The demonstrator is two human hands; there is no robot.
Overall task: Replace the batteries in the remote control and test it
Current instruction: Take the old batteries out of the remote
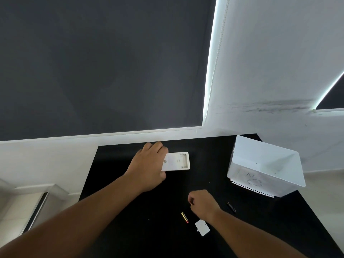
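Note:
The white remote control lies back side up on the black table, its battery bay uncovered at the right end. My left hand grips the remote's left end. My right hand hovers nearer to me with fingers curled, pinching a small item with a reddish tip that looks like a battery. A gold and red battery lies on the table just left of my right wrist. The white battery cover lies loose beside it. A dark battery rests to the right of my right hand.
A white plastic bin stands tilted at the table's right side, close to the edge. A white wall and a dark window blind run behind the table. The floor shows on the left.

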